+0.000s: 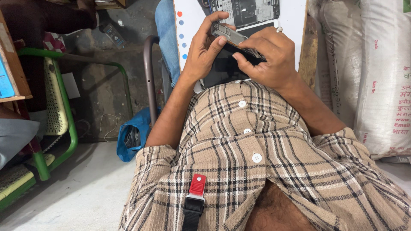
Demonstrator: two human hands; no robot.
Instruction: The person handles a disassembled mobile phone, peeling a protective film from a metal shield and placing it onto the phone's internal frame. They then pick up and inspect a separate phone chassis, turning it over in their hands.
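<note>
While your left hand [205, 47] and right hand [267, 53] both close on the thin phone frame [233, 39] at twelve o'clock over the white counter [192, 17], you seem mid-separation; next calls for gentle, even prying.

Head camera looks steeply down, close above lap.
</note>
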